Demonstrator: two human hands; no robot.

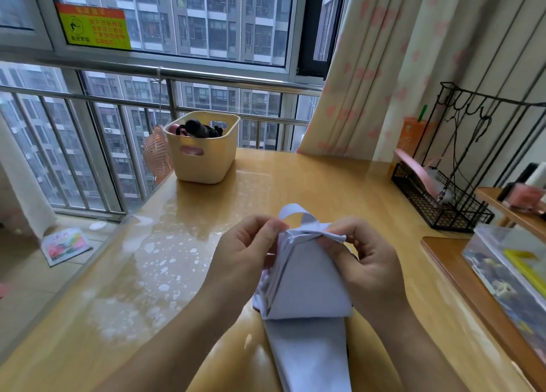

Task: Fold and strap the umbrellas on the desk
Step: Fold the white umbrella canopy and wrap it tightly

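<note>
Glossy wooden tabletop (pixel 295 179) beside a railed high-rise window (pixel 177 90), with a pale folded umbrella (pixel 307 285) held over its near part.
The left hand (pixel 245 253) and right hand (pixel 366 261) each pinch the umbrella's gathered top, its strap (pixel 295 211) looping up between them. A cream basket (pixel 204 167) stands far left, and a black wire rack (pixel 443 208) stands on the right by the curtain (pixel 369 66).

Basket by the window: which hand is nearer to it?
Left. The left hand pinches the umbrella on the side toward the basket; the right hand pinches its far side, farther from the basket.
</note>
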